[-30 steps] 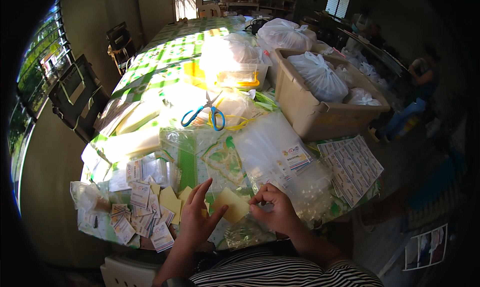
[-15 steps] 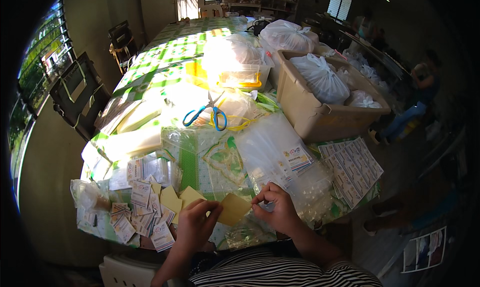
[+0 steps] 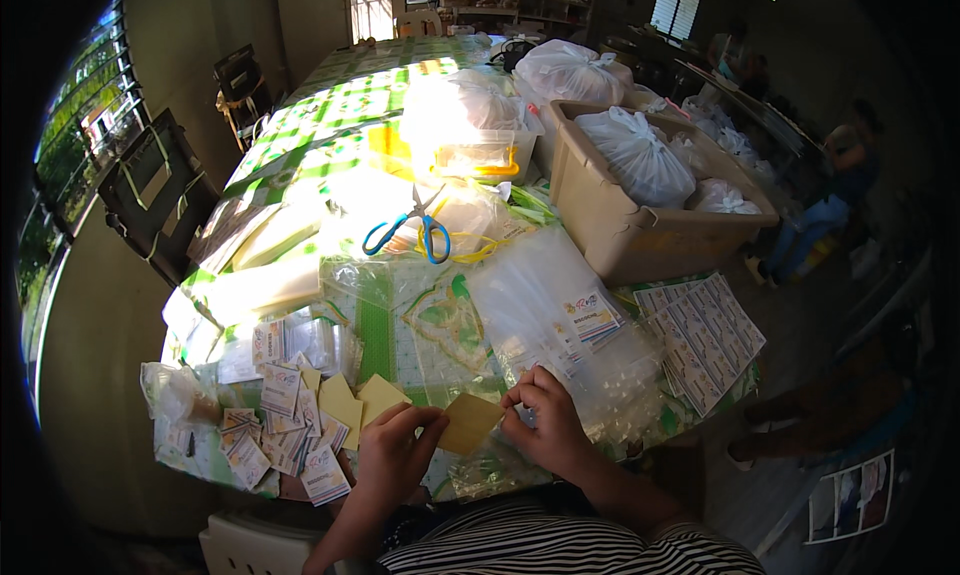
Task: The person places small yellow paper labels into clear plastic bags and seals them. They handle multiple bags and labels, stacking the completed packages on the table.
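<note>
A small square yellow paper (image 3: 470, 426) is stretched between my hands over the near edge of the table. My left hand (image 3: 398, 450) pinches its left side, and my right hand (image 3: 543, 425) pinches at its right corner. Clear plastic bags (image 3: 540, 310) with printed labels lie just beyond my right hand. To my left are loose yellow squares (image 3: 340, 407) and a scattered pile of printed cards (image 3: 282, 383). Blue-handled scissors (image 3: 435, 240) lie open on plastic packaging farther up.
A large tan bin (image 3: 650, 245) of white bags stands at the back right of the green checked tablecloth (image 3: 300, 125). Printed sticker sheets (image 3: 700, 335) lie at the right edge. A co-worker (image 3: 840, 175) is at the dim right; dark chairs (image 3: 160, 205) stand left.
My left hand, raised with fingers spread a second ago, has closed onto the yellow paper's left side. My right hand has stayed about where it was.
</note>
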The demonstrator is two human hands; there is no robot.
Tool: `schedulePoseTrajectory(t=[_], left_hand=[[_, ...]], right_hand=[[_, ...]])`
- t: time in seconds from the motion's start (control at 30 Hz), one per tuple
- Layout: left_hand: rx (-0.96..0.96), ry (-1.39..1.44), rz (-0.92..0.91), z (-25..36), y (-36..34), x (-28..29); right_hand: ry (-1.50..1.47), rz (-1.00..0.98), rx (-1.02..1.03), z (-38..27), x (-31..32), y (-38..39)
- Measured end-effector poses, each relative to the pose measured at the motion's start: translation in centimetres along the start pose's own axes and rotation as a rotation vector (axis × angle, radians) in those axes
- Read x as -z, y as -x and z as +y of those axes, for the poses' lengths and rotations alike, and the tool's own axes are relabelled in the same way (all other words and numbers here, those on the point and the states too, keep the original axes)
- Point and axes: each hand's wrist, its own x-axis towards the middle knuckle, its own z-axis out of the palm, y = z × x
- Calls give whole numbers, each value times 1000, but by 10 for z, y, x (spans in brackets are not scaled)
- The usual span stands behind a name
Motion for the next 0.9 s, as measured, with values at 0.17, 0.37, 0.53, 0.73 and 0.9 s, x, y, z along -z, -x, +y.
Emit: schedulePoseTrajectory(t=[0.17, 0.37, 0.53, 0.73, 0.9], left_hand=[[-1, 48, -7, 0, -1, 2], [34, 51, -39, -1, -1, 8], [58, 78, -34, -5, -2, 9], [80, 84, -59, -7, -2, 11], [87, 97, -80, -5, -4, 11]], right_hand=[[-119, -43, -114, 1, 3, 2], [-230, -137, -177, 3, 12, 0], [-269, -201, -204, 2, 19, -2], [-308, -237, -223, 4, 20, -2], [-362, -239, -200, 7, 16, 0]])
